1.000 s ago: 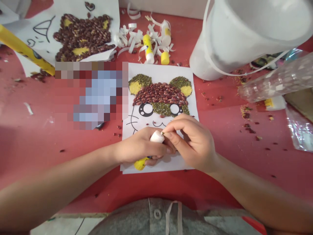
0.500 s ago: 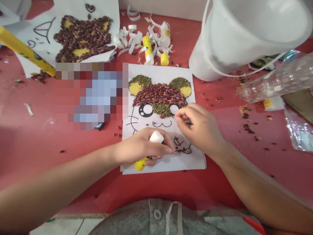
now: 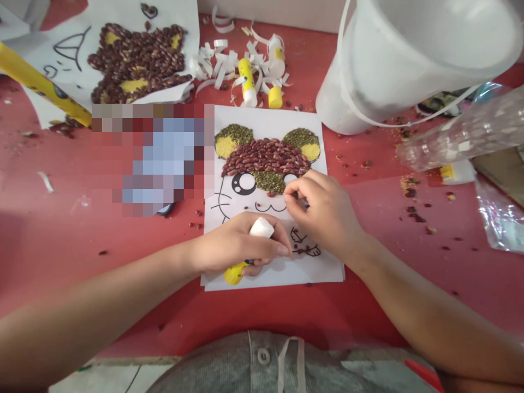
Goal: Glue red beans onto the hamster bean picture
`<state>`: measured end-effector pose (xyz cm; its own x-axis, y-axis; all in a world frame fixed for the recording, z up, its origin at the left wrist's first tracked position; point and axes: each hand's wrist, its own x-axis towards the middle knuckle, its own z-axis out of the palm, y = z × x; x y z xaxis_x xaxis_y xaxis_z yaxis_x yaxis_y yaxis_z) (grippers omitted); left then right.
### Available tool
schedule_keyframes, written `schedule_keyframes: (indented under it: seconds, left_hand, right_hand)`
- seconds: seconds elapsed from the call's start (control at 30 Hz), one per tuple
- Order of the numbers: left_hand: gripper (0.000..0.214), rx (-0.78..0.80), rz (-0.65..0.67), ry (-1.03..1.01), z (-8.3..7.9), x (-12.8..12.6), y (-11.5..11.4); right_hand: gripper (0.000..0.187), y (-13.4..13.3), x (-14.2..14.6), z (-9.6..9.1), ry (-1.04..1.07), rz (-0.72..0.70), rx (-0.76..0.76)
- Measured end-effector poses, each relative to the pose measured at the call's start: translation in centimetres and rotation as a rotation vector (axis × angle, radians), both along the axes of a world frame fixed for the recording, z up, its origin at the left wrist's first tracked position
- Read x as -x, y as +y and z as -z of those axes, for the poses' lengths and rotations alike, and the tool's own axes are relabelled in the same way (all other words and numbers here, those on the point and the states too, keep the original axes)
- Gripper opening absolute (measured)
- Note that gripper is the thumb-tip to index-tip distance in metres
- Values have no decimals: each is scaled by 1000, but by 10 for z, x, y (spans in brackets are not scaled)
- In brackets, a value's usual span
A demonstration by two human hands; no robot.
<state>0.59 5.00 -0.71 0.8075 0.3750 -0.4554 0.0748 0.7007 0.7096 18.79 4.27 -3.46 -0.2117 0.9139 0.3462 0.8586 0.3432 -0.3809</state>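
Left hand (image 3: pixel 241 243) grips a glue stick (image 3: pixel 262 228), right hand (image 3: pixel 323 213) pinches.

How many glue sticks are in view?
3: one glue stick in the left hand, two among the paper curls; a white object by the plastic bottle might be a fourth.

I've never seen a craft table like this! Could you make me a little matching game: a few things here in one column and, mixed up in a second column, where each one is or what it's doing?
Things:
1. Left hand
2. Right hand
3. Dark red beans
4. White bucket

Places or states:
A. On the red table, up and right of the animal drawing
B. Gripping a glue stick
C. Covering the top of the animal drawing's head
D. Fingertips pinched together over the animal drawing

Right pairs: 1-B, 2-D, 3-C, 4-A.
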Motion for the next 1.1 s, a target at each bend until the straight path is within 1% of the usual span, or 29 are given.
schedule_keyframes:
  seconds: [0.17,0.3,0.43,0.67,0.77,0.83,0.93,1.03,1.1]
  left_hand:
    - [8,-6,0,0,1,-1,0]
    - [7,-13,3,-1,1,1,0]
    - [7,-10,2,-7,1,1,0]
    - [6,-18,5,-18,2,1,0]
    - [6,-13,2,-15,1,0,0]
    - [6,7,-7,-15,0,0,-1]
    - [6,79,-47,-34,1,0,-1]
    - [2,176,-146,-94,3,1,0]
    - [7,235,-229,-160,6,1,2]
  right_hand:
    - [9,3,-3,-1,114,9,69]
    - [9,3,-5,-2,141,-2,101]
    - [8,2,-4,-1,106,22,83]
    - [15,1,0,1,21,15,-4]
    - [15,1,0,0,37,2,-6]
    - [11,1,-1,-2,81,-2,-9]
    - [8,0,-4,-6,187,-8,-58]
    - [8,0,-7,-10,278,-3,-131]
    - [10,0,-8,-11,331,-2,-168]
